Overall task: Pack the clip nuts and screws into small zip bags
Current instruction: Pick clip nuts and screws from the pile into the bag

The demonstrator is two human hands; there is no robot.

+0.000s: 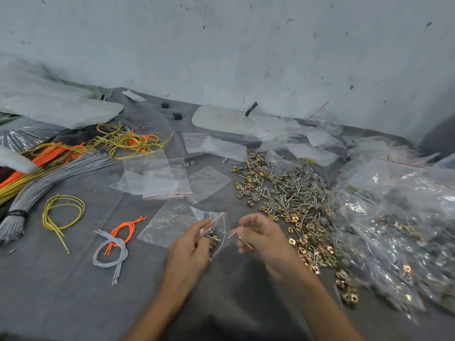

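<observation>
Left hand point(191, 244) grips a small zip bag point(220, 226) by its red-striped mouth, fingers curled round the top edge. The bag is held just above the grey sheet point(73, 291), mouth apart, with a few clip nuts and screws already in the bottom (count unreadable, too blurred).

Right hand point(264, 238) is just beside the bag mouth, not touching it. Its thumb and fingers pinch a couple of screws point(246, 242), tips pointing toward the bag.

The loose pile of clip nuts and screws point(295, 200) lies on the sheet to my right, starting just beside the right hand and spreading toward the wall.

Empty zip bags point(160, 183) lie flat and overlapping ahead of my left hand; one more flat bag point(167, 225) lies just left of the held one.

Large clear bags of hardware point(398, 217) are at the far right, touching the pile's edge.

On the left: grey wire bundle point(49, 183), a yellow wire loop point(62, 212), and a small orange-and-grey wire bunch point(117, 242).
</observation>
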